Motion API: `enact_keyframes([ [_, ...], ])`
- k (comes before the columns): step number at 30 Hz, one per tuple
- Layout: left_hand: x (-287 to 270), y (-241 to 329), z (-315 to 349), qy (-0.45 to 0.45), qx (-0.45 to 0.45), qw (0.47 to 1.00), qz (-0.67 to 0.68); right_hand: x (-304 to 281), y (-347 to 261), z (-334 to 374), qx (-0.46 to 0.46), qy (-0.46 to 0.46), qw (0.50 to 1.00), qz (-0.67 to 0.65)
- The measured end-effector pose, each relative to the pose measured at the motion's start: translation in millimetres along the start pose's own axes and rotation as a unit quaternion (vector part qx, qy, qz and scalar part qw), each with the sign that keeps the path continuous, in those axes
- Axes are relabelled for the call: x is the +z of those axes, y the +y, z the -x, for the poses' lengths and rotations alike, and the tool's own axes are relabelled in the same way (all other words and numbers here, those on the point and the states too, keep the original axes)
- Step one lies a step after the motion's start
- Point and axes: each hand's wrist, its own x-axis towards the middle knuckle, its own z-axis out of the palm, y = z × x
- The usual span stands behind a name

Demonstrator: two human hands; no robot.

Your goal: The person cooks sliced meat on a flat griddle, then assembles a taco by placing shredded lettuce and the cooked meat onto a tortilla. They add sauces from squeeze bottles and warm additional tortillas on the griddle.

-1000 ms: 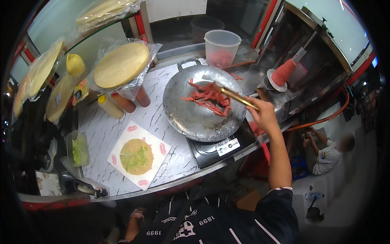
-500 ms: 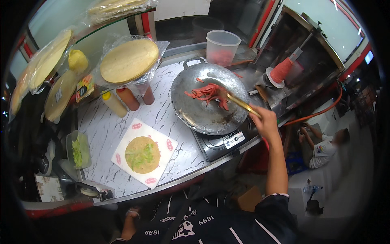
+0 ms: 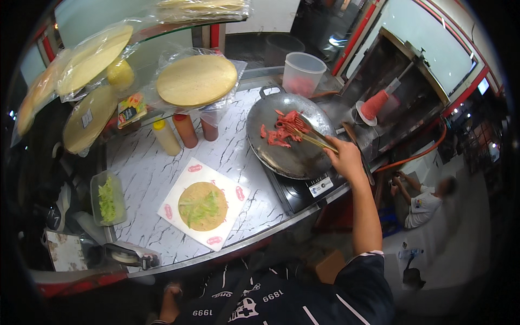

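Note:
My right hand [image 3: 345, 158] is closed around golden tongs [image 3: 317, 140], whose tips are in a heap of reddish meat strips [image 3: 283, 129]. The strips lie in a wide, shallow metal wok [image 3: 271, 155] with a loop handle at its far side. Under the wok sits a portable stove [image 3: 299, 196]. My left hand [image 3: 172, 292] hangs low in front of the counter, dim and small, its fingers not clear. Left of the stove, a flatbread [image 3: 201, 221] with shredded lettuce [image 3: 205, 206] on top rests on white printed paper [image 3: 216, 239].
Three sauce bottles [image 3: 186, 131] stand beneath a glass shelf bearing bagged flatbreads [image 3: 196, 80]. A lettuce tub [image 3: 122, 201] is at the counter's left. Behind the wok are a clear bucket [image 3: 304, 70] and a vertical grill with a meat cone [image 3: 374, 104]. Another person [image 3: 425, 203] sits at right.
The tongs have shifted within the wok, and their two arms now show apart. The meat strips are rearranged into a different heap. The whole view has swung slightly, moving the counter rightward in the picture.

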Motion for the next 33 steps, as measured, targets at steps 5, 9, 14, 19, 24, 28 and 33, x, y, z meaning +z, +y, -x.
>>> enact_keyframes([
  [5,28.5,-3.0,-8.0,-0.062,-0.019,0.998,0.012,21.7,-37.9,14.5,-0.002,0.067,0.996,-0.053],
  [9,34.5,2.8,-13.7,-0.104,-0.028,0.994,0.036,34.6,-40.3,19.8,-0.014,0.032,0.995,-0.092],
  [14,18.4,18.7,-19.0,-0.041,-0.029,0.999,0.02,25.2,9.9,22.1,0.053,0.117,0.983,-0.133],
  [19,-0.1,44.4,-26.1,0.004,-0.035,0.999,0.031,34.7,37.0,18.7,-0.045,-0.009,0.994,-0.098],
  [24,-0.2,63.3,-29.3,0.02,-0.042,0.998,0.043,22.1,65.6,-5.3,-0.026,0.056,0.992,-0.108],
  [28,7.9,73.0,-31.8,0.032,-0.043,0.996,0.067,18.1,73.5,-12.2,-0.03,0.025,0.995,-0.094],
  [33,11.8,72.8,-25.8,-0.007,-0.064,0.996,0.055,24.6,67.2,-9.9,-0.021,0.006,0.996,-0.088],
])
